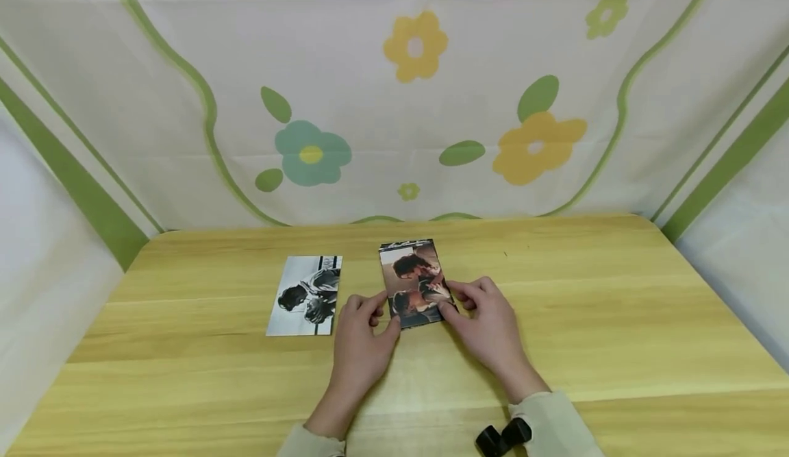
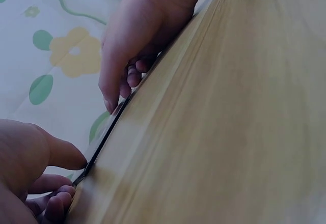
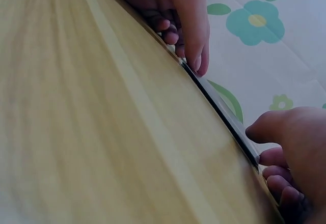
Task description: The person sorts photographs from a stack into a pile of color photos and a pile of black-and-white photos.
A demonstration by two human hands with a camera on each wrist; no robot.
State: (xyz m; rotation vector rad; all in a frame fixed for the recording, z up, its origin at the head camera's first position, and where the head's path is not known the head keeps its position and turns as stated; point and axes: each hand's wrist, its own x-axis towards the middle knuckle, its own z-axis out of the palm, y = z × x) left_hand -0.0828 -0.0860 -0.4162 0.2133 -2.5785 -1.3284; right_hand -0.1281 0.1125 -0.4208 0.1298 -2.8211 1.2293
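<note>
A small stack of photo cards (image 1: 403, 272) lies near the middle of the table, a colour picture of two people on top and the edge of another card poking out at its far end. My left hand (image 1: 362, 344) grips the stack's near left edge with thumb and curled fingers. At the near right side, my right hand (image 1: 490, 328) holds it likewise, thumb over the corner. From low down, the left wrist view shows the cards as a thin dark edge (image 2: 108, 132) between both hands. To the left, a black-and-white photo card (image 1: 305, 299) lies flat, apart from the stack.
The wood-grain table (image 1: 616, 320) runs back to a white cloth backdrop (image 1: 370, 114) printed with flowers, which also closes both sides. A black device (image 1: 502, 436) sits by the right sleeve near the bottom of the head view.
</note>
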